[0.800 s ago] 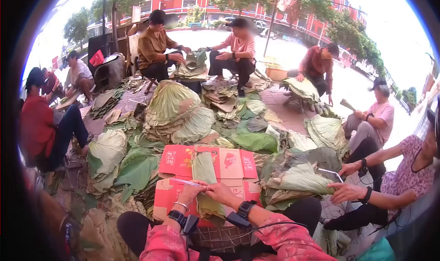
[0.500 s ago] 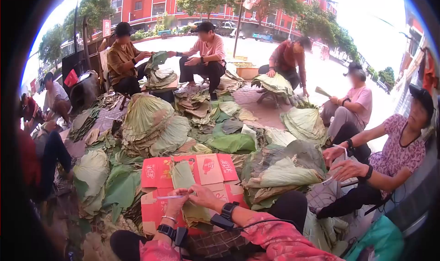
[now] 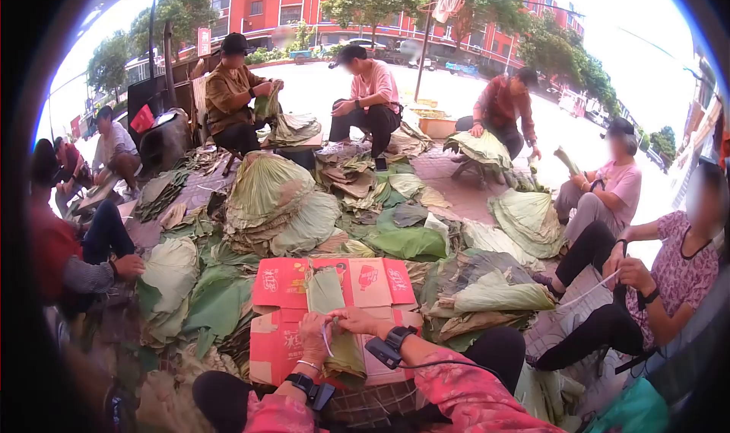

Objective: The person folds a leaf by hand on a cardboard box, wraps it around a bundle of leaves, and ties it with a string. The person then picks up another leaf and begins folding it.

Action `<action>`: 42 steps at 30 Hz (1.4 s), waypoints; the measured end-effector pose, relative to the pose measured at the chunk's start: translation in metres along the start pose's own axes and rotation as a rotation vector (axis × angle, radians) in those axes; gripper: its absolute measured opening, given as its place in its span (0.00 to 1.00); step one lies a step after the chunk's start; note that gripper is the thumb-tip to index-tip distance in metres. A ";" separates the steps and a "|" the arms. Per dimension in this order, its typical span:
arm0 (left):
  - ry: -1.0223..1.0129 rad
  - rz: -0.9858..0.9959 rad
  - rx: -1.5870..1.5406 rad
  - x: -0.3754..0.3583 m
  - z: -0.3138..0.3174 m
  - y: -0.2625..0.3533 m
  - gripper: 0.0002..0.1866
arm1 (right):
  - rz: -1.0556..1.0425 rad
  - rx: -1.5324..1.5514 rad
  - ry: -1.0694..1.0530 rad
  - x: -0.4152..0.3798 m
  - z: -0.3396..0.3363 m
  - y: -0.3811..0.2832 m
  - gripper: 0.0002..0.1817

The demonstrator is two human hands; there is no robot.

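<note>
A bundle of folded dried leaves [image 3: 325, 291] lies lengthwise on a flattened red cardboard box [image 3: 277, 334] in front of me. My left hand [image 3: 313, 340] is closed at the bundle's left side, with a thin white strip [image 3: 328, 339] at its fingers. Across the bundle's middle, my right hand [image 3: 357, 321] is closed in a pinch close to the left fingertips. Its fingers seem to hold part of the same strip, though the end is hidden. Both wrists wear black straps with small devices, and a bracelet is on the left one.
Large leaf piles [image 3: 266, 193] spread beyond the cardboard, with another stack [image 3: 487, 288] to its right. Several people sit around; one at right [image 3: 669, 281] stretches a white strip. A green bag [image 3: 631, 406] lies at lower right.
My hands have drawn closer together over the bundle, and the strip, earlier stretched out leftward, now curves down by my left fingers. The view has shifted slightly left.
</note>
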State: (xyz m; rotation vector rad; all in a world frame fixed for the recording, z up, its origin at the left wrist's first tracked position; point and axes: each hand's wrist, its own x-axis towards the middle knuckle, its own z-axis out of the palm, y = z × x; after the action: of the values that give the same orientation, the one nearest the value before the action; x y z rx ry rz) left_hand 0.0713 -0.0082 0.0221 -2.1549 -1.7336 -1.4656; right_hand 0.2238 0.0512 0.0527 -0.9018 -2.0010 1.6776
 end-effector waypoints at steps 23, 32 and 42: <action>-0.220 -0.234 -0.081 0.000 -0.033 -0.004 0.06 | 0.007 -0.549 0.276 -0.009 -0.011 0.006 0.12; -0.251 -0.021 -0.162 0.009 -0.025 -0.013 0.07 | 0.137 -0.596 0.407 -0.009 -0.001 0.023 0.14; -0.524 -0.503 -0.564 0.016 -0.011 -0.007 0.06 | 0.085 -0.581 0.426 -0.016 0.001 0.018 0.13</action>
State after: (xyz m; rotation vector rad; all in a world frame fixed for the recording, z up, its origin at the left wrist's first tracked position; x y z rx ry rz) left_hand 0.0582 0.0010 0.0352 -2.7068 -2.4151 -1.7862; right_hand 0.2391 0.0412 0.0371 -1.4106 -2.1762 0.8255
